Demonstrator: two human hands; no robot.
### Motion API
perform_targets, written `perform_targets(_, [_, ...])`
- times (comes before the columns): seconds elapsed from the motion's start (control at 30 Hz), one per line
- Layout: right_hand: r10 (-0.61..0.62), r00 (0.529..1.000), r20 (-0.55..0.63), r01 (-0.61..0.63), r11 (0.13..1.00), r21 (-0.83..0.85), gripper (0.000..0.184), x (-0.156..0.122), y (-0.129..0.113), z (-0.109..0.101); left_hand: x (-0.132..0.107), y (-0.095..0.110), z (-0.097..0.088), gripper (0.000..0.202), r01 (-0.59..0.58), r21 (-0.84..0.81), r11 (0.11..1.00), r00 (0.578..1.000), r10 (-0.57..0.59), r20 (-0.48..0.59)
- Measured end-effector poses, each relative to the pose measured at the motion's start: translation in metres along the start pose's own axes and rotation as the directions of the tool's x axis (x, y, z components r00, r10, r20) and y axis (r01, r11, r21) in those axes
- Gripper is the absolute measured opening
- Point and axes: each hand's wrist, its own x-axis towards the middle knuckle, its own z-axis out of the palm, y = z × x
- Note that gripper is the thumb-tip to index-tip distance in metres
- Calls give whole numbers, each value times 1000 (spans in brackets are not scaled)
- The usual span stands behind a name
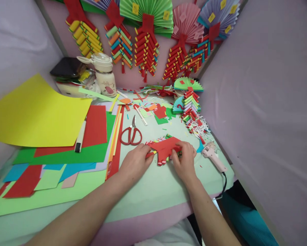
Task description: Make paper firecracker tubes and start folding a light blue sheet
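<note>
Red paper ornament (165, 147) lies flat on the pale green table (153, 191), right between the two hands. Its red top sheet covers most of the little paper rolls beneath, and only their ends peek out along the edges. Left hand (136, 161) pinches the ornament's left edge, fingers curled narrow. Right hand (185, 161) grips the right edge, fingertips tucked out of sight. Scissors (130, 134) sit just behind the left hand, glue gun (212, 155) just beside the right. At the back stands a lidded jar (105, 74), contents impossible to make out.
</note>
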Motion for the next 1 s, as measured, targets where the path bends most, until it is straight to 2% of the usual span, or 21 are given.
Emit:
perform_targets(0.07, [49, 994, -93, -46, 998, 32, 7, 1, 4, 0, 0, 0, -1, 13, 6, 56, 998, 1000, -6, 7])
perform_targets(0.1, [66, 992, -108, -62, 997, 44, 10, 1, 5, -1, 0, 0, -1, 15, 12, 78, 997, 1000, -13, 6])
perform_targets(0.23, [75, 996, -58, -70, 994, 83, 17, 1, 7, -3, 1, -2, 1, 21, 37, 135, 990, 999, -35, -14])
perform_targets(0.4, [109, 992, -64, -102, 990, 100, 19, 5, 11, -16, 2, -3, 0, 22, 31, 140, 990, 999, -29, -17])
perform_targets(0.5, [154, 988, -3, -154, 988, -21, 27, 16, 26, -32, 2, -3, -2, 23, 33, 117, 993, 999, -32, -10])
perform_targets(0.57, [187, 980, 72, -169, 963, -209, 35, 27, 42, -45, 2, -2, -3, 23, 36, 104, 994, 999, -35, -9])
perform_targets(0.63, [217, 973, 74, -168, 895, -413, 29, 38, 60, -56, 2, -2, -3, 24, 37, 99, 994, 999, -35, -16])
perform_targets(0.7, [271, 960, 76, -188, 819, -542, 23, 49, 77, -63, 2, -2, -3, 25, 33, 98, 995, 999, -31, -23])
perform_targets(0.8, [318, 940, 126, -186, 784, -593, 23, 68, 97, -70, 2, -3, -2, 24, 24, 98, 995, 1000, -22, -22])
perform_targets(1.0, [301, 940, 163, -162, 812, -561, 28, 127, 128, -71, 2, -5, -1, 22, 11, 107, 994, 999, -7, -40])
